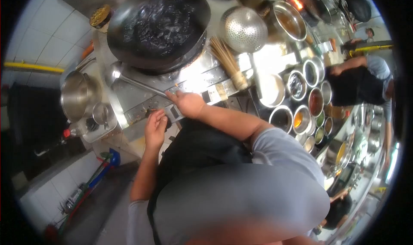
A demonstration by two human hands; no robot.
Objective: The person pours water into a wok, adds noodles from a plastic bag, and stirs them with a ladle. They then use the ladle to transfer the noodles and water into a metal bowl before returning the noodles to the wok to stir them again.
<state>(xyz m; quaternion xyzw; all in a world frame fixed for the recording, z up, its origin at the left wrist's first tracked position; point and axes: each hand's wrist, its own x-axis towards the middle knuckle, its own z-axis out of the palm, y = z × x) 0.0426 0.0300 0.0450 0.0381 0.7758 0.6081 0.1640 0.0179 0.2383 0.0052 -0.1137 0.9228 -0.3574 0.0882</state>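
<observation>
- Grey shirt (pixel 284 152) and black apron (pixel 198 148) lie closest.
- Right hand (pixel 190 104): fingers bent at the handle end of the ladle (pixel 142 85), beside the wok (pixel 159 26); grip unclear.
- Left hand (pixel 155 127): half-open, loosely curled, near the counter (pixel 124 101) edge.

The wok (pixel 159 28) is black, the apron (pixel 193 150) black over a grey shirt (pixel 284 152), the wall pipe (pixel 34 67) yellow, the tiles (pixel 32 13) white, the dustpan (pixel 114 157) blue, and the strainer (pixel 244 29) silvery with a pattern of dark dots.
</observation>
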